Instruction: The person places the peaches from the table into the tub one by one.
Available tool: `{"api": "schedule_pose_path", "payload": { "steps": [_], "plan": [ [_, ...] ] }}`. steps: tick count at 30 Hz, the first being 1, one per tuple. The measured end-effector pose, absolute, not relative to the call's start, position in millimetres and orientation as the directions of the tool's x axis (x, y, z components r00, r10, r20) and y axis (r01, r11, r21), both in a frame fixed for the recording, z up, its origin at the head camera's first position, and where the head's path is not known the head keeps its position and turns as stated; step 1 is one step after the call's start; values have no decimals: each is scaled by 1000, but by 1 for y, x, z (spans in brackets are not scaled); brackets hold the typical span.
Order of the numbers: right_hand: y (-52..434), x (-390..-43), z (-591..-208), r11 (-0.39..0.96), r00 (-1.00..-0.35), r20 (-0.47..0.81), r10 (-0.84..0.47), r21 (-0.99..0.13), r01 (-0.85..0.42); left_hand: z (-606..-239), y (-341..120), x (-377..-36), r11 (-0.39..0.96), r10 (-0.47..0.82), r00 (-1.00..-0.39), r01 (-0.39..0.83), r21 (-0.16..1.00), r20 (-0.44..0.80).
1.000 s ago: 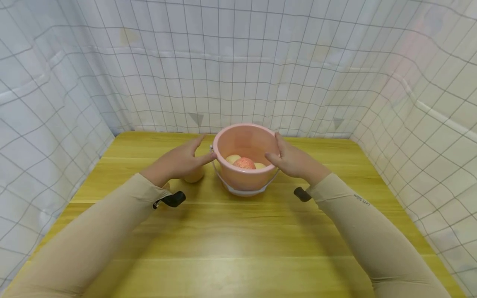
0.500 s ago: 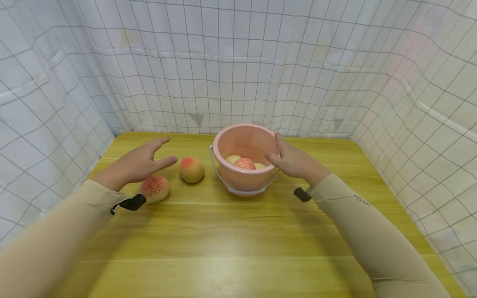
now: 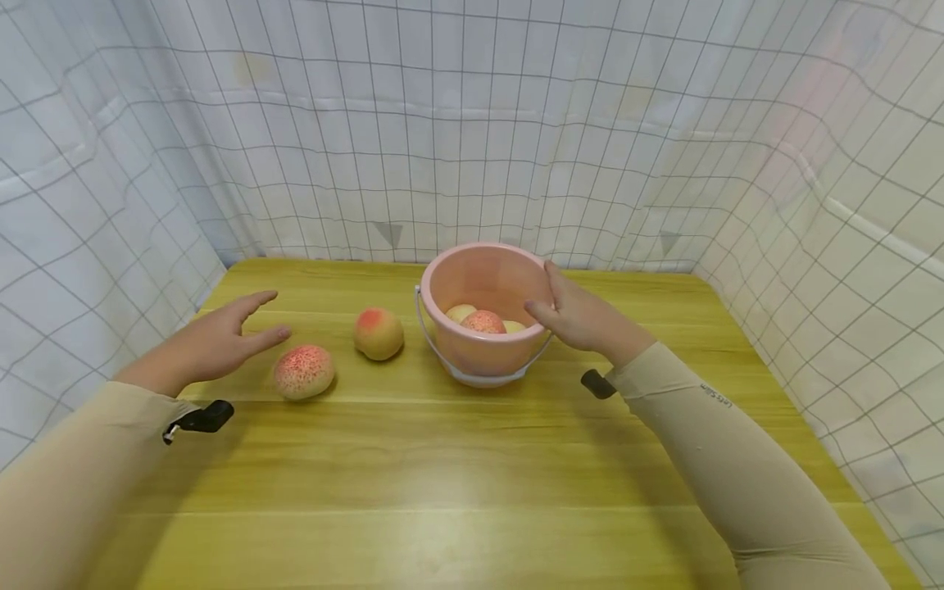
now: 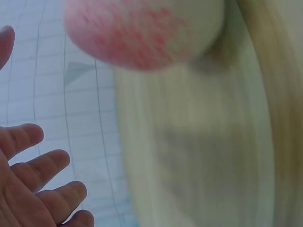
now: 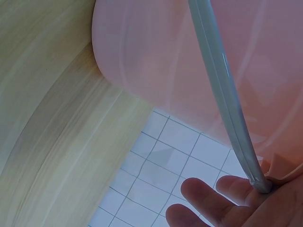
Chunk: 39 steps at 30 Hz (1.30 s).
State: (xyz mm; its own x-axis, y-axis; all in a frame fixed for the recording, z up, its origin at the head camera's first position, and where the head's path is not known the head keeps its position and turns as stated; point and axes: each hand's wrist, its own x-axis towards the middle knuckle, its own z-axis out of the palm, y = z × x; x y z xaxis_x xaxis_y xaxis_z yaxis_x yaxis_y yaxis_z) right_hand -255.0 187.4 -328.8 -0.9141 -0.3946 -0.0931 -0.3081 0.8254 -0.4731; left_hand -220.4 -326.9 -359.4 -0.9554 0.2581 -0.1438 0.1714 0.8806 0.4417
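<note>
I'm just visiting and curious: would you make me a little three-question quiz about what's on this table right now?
1. How many peaches lie on the table outside the bucket?
2. True or false: the left hand holds a peach.
3. What does the right hand touch? A) a peach B) the bucket's rim C) nothing

Key:
1. Two: the speckled peach and the yellow peach.
2. False; it hovers open near the speckled peach.
3. B

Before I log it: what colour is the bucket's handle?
Pale grey handle, clearest in the right wrist view.
</note>
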Motion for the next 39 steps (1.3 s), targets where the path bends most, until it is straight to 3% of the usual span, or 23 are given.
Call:
{"api": "schedule_pose_path", "payload": {
  "steps": [13,29,39],
  "plan": [
    [188,-254,-329,824,-914,-104,-392,-481,-299,-381,-343,-207,816,314,-941,199,543,-127],
    [187,-255,-330,821,-922,-91,-376,-494,-286,-403,-332,-198,772,408,-908,289,567,-93],
    [187,-254,-330,802,-919,-78,-386,-521,-293,-413,-331,-196,691,437,-891,248,679,-119]
  ]
}}
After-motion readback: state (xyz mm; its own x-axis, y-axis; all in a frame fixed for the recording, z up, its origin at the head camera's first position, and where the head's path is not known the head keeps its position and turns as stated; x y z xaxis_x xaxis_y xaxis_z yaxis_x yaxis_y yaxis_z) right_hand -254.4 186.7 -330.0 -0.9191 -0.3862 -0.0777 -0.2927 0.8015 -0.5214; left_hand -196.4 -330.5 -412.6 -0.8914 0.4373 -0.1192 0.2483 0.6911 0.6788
